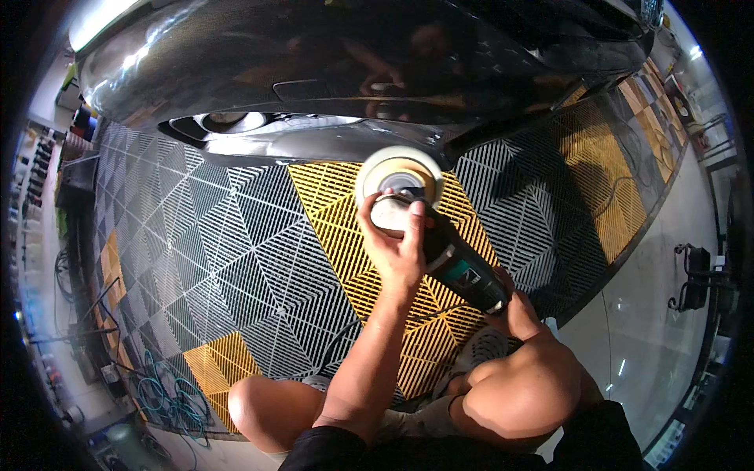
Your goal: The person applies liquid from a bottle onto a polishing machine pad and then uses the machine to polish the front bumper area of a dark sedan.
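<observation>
A corded rotary polisher (462, 274) with a black body slants across the middle of the view. My left hand (392, 247) grips its head end, thumb and fingers around the pale cover behind the pad. At the rear end of the body, my right hand (518, 306) is closed around the tool, its fingers partly hidden. The round pale polishing pad (380, 162) looks blurred and lies at the lower edge of a glossy black car bumper (330, 135); whether they touch cannot be told. The dark painted body panel (353, 65) curves above, with reflections on it.
Ribbed grey, black and yellow floor tiles (253, 247) lie below. The polisher's black cord (347, 329) runs over them beside my feet. A coiled teal hose (171, 388) lies at the lower left. A black metal stand (698, 278) is at the right, shelves with bottles at the far left.
</observation>
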The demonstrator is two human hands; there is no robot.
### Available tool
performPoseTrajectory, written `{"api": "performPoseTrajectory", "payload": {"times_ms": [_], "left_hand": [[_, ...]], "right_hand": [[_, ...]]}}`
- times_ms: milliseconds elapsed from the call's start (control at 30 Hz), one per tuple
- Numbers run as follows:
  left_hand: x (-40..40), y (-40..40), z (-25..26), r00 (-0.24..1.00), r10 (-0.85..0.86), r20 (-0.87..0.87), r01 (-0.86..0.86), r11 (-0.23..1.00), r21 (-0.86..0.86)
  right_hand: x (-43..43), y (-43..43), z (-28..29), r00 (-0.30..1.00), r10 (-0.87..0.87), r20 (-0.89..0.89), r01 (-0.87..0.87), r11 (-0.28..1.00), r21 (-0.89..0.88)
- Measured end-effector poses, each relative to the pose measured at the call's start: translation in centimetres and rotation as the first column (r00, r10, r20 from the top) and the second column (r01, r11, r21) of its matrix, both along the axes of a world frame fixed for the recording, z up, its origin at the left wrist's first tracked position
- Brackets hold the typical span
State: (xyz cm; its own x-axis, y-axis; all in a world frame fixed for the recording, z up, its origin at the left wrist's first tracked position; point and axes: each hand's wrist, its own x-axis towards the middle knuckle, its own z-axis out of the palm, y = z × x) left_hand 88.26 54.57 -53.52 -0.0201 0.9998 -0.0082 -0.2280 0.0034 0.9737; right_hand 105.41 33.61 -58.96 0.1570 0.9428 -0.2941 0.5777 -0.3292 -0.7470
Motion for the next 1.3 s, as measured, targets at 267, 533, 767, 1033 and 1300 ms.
{"api": "performPoseTrajectory", "payload": {"times_ms": [267,533,767,1033,1300], "left_hand": [[-4.6,4.4,1.1,0.982,0.190,0.000,-0.189,0.975,0.116],[-10.6,10.0,-0.4,0.952,0.298,0.075,-0.304,0.947,0.100],[-12.8,12.0,0.1,0.929,0.282,0.240,-0.302,0.952,0.051],[-14.8,13.1,1.3,0.875,0.213,0.435,-0.251,0.968,0.030],[-16.5,14.9,1.2,0.865,0.296,0.405,-0.338,0.941,0.033]], "right_hand": [[-1.6,5.9,2.9,0.981,0.114,0.154,-0.115,0.993,-0.007],[-4.7,12.0,7.8,0.952,0.242,0.186,-0.235,0.970,-0.061],[-6.6,15.4,11.3,0.927,0.326,0.183,-0.281,0.930,-0.235],[-7.7,17.9,10.8,0.912,0.360,0.196,-0.313,0.920,-0.236],[-9.3,19.7,11.2,0.865,0.390,0.316,-0.325,0.915,-0.238]]}}
